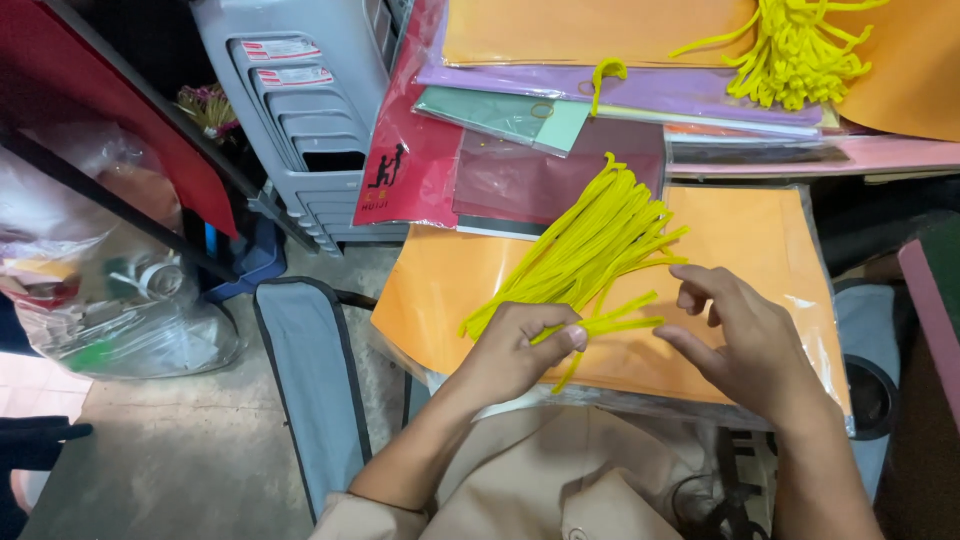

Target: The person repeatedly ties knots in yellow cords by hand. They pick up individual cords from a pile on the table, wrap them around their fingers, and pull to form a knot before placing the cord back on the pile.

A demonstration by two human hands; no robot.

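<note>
The left hand pinches a few yellow pipe cleaners between thumb and fingertips. The right hand hovers just beside them, fingers loosely spread, holding nothing. The bundle fans across an orange sheet in clear wrap on the lap. Beyond lie coloured paper packs, more yellow stems, and grey stacked chairs. A plastic bag's contents are unclear.
</note>
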